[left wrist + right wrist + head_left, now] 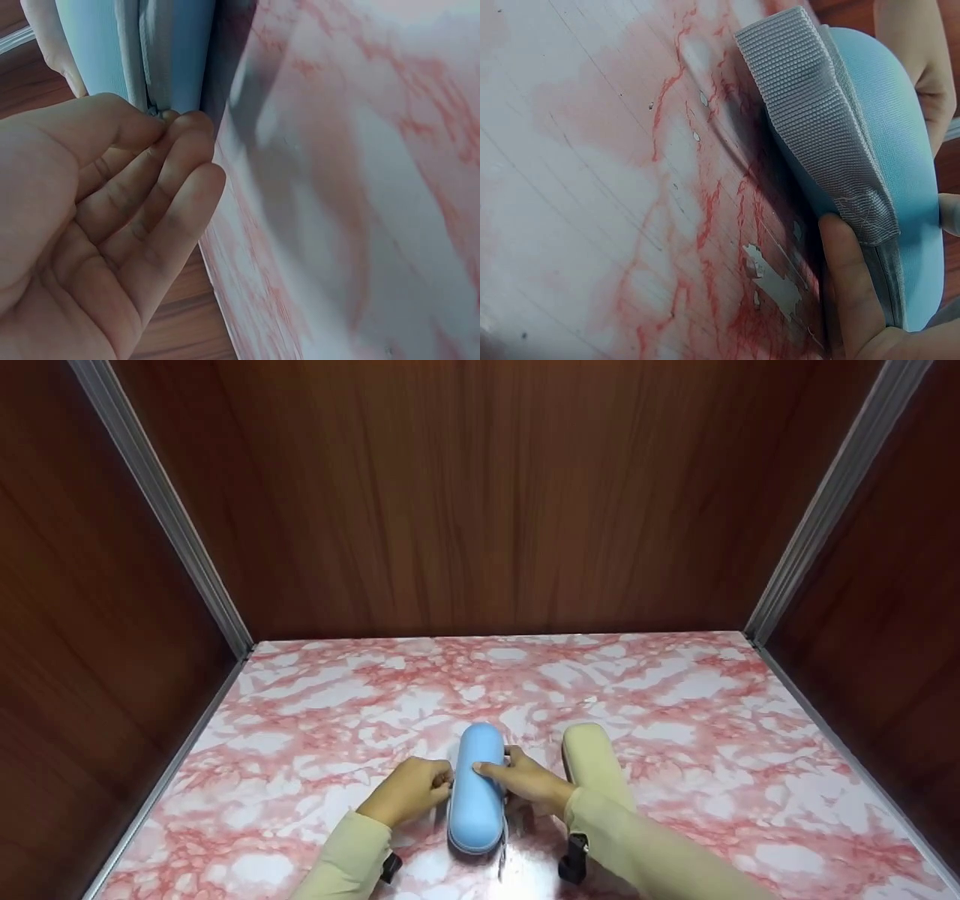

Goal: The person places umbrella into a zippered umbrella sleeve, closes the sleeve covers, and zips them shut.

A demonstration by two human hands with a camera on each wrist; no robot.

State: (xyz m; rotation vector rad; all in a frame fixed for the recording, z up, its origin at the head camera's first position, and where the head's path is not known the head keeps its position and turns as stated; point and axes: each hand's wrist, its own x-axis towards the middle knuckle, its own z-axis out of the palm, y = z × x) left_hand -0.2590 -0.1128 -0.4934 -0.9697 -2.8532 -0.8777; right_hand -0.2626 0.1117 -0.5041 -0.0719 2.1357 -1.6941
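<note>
A long blue zip case (478, 814) with rounded ends is held upright on its side seam, just above or on the table. My right hand (531, 781) grips it from the right, thumb on the blue top and fingers along the far side. In the right wrist view a grey woven strap (810, 112) runs along the case beside its zip. At the left side, my left hand (414, 791) pinches the small zip pull (154, 112) between thumb and forefinger; the zip looks closed there. The left hand's other fingers are curled.
A pale yellow case (598, 757) of similar shape lies to the right, partly behind the right forearm. The table (300, 757) has a red and white marbled top. Dark wooden panels (480, 510) with grey metal corner posts enclose its back and sides.
</note>
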